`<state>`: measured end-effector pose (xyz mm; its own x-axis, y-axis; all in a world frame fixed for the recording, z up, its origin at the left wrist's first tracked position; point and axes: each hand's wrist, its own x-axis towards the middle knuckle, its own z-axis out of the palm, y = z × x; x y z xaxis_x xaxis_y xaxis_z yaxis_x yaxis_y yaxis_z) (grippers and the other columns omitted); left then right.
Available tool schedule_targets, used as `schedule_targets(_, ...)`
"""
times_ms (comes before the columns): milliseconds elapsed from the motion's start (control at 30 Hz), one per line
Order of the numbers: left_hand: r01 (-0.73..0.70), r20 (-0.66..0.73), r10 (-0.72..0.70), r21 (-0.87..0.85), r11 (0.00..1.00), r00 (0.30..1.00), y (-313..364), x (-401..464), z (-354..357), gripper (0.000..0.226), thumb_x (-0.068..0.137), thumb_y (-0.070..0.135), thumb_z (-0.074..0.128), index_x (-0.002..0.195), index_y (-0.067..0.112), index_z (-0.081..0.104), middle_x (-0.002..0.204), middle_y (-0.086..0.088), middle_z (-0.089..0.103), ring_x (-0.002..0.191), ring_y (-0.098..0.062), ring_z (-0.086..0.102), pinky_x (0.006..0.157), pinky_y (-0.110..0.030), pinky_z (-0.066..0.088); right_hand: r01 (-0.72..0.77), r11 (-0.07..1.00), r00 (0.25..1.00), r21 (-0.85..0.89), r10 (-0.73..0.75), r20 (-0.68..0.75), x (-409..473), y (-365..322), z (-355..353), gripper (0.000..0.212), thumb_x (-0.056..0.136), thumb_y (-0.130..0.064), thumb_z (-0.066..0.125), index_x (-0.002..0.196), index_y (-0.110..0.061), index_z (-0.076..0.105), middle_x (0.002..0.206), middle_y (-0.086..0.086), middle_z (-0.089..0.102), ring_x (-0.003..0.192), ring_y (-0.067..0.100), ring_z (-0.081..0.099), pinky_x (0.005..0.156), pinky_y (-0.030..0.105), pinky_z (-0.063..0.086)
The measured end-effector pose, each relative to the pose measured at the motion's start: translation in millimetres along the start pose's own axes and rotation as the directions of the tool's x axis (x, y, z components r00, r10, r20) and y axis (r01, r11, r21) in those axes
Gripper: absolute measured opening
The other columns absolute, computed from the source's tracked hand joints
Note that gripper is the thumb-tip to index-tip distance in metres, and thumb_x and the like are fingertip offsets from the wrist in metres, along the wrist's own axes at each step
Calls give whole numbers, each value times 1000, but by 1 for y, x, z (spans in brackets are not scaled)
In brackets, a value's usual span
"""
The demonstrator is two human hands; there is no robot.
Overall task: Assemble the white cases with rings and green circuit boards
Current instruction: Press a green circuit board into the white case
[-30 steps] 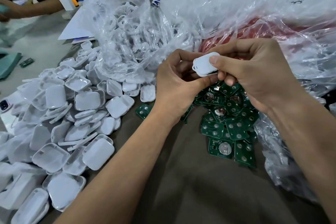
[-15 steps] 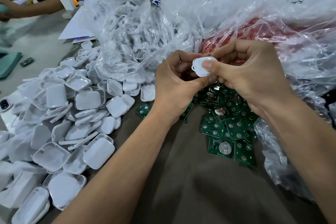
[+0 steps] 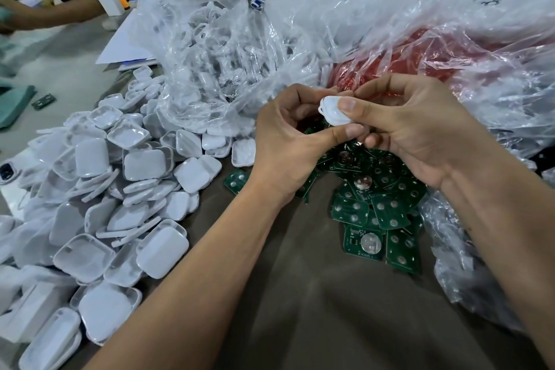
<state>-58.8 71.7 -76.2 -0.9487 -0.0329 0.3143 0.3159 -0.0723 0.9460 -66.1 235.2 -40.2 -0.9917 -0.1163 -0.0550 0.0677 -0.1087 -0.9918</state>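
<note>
- Above the middle of the tabletop (image 3: 300, 324), head view: both hands hold one small white case (image 3: 332, 112) in the air, over the pile of green circuit boards (image 3: 375, 207).
- The left hand (image 3: 288, 144) has its grip curled round the case from below, thumb against its lower edge; the right hand (image 3: 420, 129) pinches it from the top, thumb pressing on its face.
- The case looks light, stiff and smooth, so likely slippery; a hold by the edges should leave the face free for pressing shut. A small loop shows at its left end; whether a ring is fitted there I cannot tell.
- Toward the left edge lies a heap of white case halves (image 3: 120, 189); the boards look thin, best held by their rims.
- The surface is a brown cloth; crumpled clear plastic bags (image 3: 360, 24) crowd the far side, and another person's arm (image 3: 51, 13) reaches in at the far left corner.
</note>
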Motion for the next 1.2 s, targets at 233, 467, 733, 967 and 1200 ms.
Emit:
schedule_targets(233,-13,-5,13,21,1000,1000,-1,-2,0,41,66,-1,92,96,8,66,107,-13,77,105,-25,74,96,-48,58,-159,987,981,-35,162,109,2,-2,-7,39,63,-31,84,87,-4,72,61,2,64,50,8,52,39,14,40)
schedule_targets(467,-8,-44,10,62,998,999,3,-2,4,40,67,3,93,98,11,70,102,-14,76,97,-30,73,87,-46,61,-23,1000,998,1,22,64,3,1,-5,37,66,-25,85,96,-7,73,69,5,70,46,11,48,35,15,35)
schedule_targets(733,175,-3,-176,-83,981,984,4,-2,4,37,77,-6,83,109,11,75,67,-2,66,72,-18,71,70,-31,62,174,959,979,-222,-192,-65,8,10,-6,16,82,-17,88,90,-15,74,62,5,65,43,14,51,36,19,33)
schedule_targets(967,274,32,-272,-145,951,962,8,-2,2,33,89,-1,74,122,3,71,100,-42,62,82,-25,73,75,-31,63,198,954,974,-223,-217,-63,9,12,-6,16,81,-9,87,91,-12,75,81,19,72,50,13,59,40,21,45)
schedule_targets(1200,281,-11,-287,-166,945,958,4,1,2,23,97,1,65,119,4,72,97,-25,75,71,-19,73,72,-29,63,239,930,963,-278,-265,-59,10,17,-5,9,87,-13,84,92,-18,78,83,19,72,53,15,61,45,25,50)
